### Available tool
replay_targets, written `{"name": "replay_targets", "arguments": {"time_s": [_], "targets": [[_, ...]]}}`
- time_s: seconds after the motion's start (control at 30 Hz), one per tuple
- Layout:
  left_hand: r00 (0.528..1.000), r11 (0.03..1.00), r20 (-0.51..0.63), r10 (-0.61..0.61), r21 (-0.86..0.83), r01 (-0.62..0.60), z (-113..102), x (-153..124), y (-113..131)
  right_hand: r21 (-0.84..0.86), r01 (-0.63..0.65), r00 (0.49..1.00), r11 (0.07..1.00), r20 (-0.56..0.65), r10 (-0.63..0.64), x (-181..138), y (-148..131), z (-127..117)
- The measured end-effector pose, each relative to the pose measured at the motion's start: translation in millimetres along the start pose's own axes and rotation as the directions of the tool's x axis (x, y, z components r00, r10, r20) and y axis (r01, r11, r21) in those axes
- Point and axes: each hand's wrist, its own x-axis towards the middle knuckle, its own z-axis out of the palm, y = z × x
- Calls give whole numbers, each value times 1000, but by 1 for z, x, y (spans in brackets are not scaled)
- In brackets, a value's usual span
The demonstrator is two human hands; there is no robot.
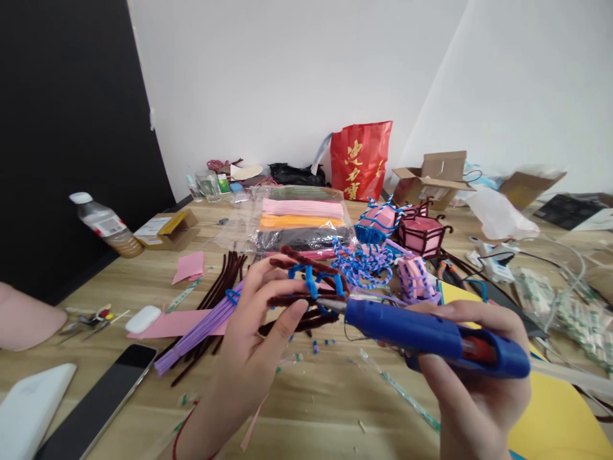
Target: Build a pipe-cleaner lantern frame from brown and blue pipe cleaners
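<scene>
My left hand (261, 332) is closed in a pinch around a small frame of dark brown and blue pipe cleaners (311, 284), held above the wooden table (311, 409). My right hand (474, 377) grips a blue glue gun (431, 335), whose metal nozzle points left and touches the frame. Under the frame lie loose brown pipe cleaners (225, 275) and a purple bundle (201, 329).
Packs of pink, orange and dark pipe cleaners (301, 223) lie behind. Pink lantern models (421, 233) stand at right, with a red bag (361, 160) and boxes (431, 179) by the wall. A bottle (108, 227), phone (100, 399), yellow sheet (555, 415) and cables lie about.
</scene>
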Motion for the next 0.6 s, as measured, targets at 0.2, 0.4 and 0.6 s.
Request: {"name": "replay_targets", "arguments": {"time_s": [0.2,0.4,0.6], "targets": [[1000,1000,-9,-19,-17,18,-1,0,2,-28,35,999,999,-19,-35,4,0,0],[999,999,-6,-38,14,38,-2,-1,4,-37,6,999,999,-48,-8,2,0,4],[1000,1000,11,-24,3,24,0,-2,2,1,13,999,1000,-39,-13,-1,5,6]]}}
